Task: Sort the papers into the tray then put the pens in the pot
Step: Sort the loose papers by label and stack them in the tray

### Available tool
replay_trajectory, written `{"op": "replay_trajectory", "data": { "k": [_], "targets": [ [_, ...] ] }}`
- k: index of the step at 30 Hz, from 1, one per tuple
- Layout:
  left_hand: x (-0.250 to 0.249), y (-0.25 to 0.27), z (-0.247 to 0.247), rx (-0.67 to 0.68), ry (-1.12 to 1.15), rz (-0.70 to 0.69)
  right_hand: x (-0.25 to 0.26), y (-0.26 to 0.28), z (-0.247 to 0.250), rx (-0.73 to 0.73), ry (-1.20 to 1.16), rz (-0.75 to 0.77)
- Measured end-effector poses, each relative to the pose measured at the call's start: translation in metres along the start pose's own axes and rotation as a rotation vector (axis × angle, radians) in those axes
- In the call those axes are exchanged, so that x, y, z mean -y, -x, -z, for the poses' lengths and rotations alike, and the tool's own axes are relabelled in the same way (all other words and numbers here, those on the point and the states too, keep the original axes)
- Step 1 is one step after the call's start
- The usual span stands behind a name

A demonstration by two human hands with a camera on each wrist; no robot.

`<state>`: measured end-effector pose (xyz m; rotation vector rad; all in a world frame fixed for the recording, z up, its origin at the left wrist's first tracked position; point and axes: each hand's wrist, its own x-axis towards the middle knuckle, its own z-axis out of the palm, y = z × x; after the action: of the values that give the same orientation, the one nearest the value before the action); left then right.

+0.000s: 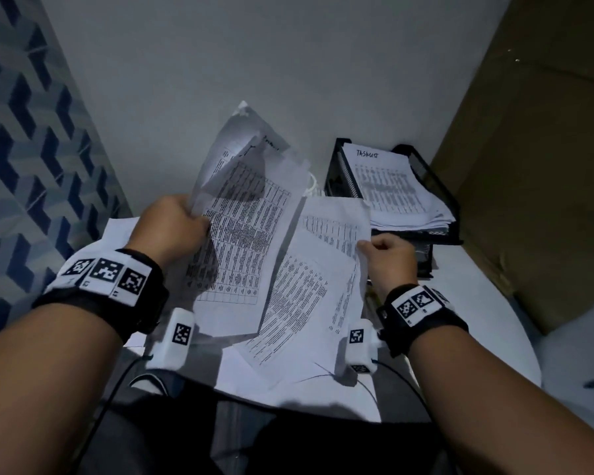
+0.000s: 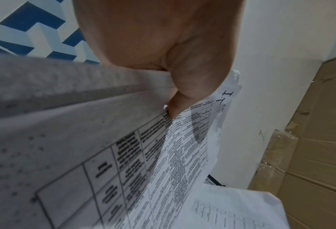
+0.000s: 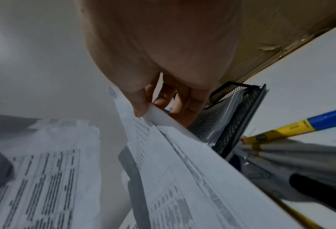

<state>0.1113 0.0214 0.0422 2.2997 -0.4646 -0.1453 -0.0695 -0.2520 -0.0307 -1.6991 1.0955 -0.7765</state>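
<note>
My left hand [image 1: 172, 224] grips a sheaf of printed table sheets [image 1: 244, 214] by its left edge and holds it raised above the table; the left wrist view shows the thumb [image 2: 184, 86] clamped over the sheets [image 2: 163, 162]. My right hand [image 1: 386, 255] pinches the right edge of another printed sheet [image 1: 323, 269], lifted at that side, thumb [image 3: 139, 106] on top in the right wrist view. The black mesh tray [image 1: 436, 176] at back right holds a paper stack headed with handwriting [image 1: 391, 193]. Pens [image 3: 292, 128], one yellow and blue, lie right of the sheet. No pot is visible.
More loose white sheets [image 1: 117, 234] cover the round white table [image 1: 487, 296]. A brown cardboard panel [image 1: 535, 166] stands along the right, a plain wall behind, a blue patterned wall [image 1: 31, 149] on the left. Cables [image 1: 402, 378] hang from the wrist cameras.
</note>
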Motion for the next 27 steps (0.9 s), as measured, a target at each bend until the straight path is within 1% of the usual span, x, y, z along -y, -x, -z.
{"op": "replay_trajectory", "data": {
  "k": [4,7,10,13,16,19,22,24,27],
  "targets": [
    [0.002,0.002,-0.001,-0.015,-0.029,0.008,0.026,-0.01,0.029,-0.104,-0.061,0.074],
    [0.004,0.003,-0.002,-0.003,-0.025,0.026,0.054,-0.016,0.054,-0.195,-0.107,0.206],
    [0.004,0.004,-0.003,-0.022,-0.012,0.003,0.087,-0.02,0.08,-0.267,-0.209,0.319],
    [-0.002,0.006,-0.004,-0.038,0.024,-0.038,0.113,-0.02,0.099,-0.304,-0.33,0.349],
    [-0.009,0.007,-0.006,-0.041,0.08,-0.053,0.128,-0.019,0.105,-0.287,-0.48,0.289],
    [-0.015,0.007,-0.009,-0.016,0.16,-0.037,0.136,-0.009,0.099,-0.186,-0.605,0.19],
    [-0.019,0.009,-0.012,0.055,0.385,0.051,0.123,-0.003,0.079,-0.067,-0.59,0.054],
    [-0.024,0.013,-0.013,0.096,0.553,0.078,0.106,0.004,0.061,0.002,-0.554,-0.047],
    [-0.034,0.024,-0.013,0.163,0.656,0.087,0.086,0.015,0.032,0.103,-0.482,-0.16]
  ]
}}
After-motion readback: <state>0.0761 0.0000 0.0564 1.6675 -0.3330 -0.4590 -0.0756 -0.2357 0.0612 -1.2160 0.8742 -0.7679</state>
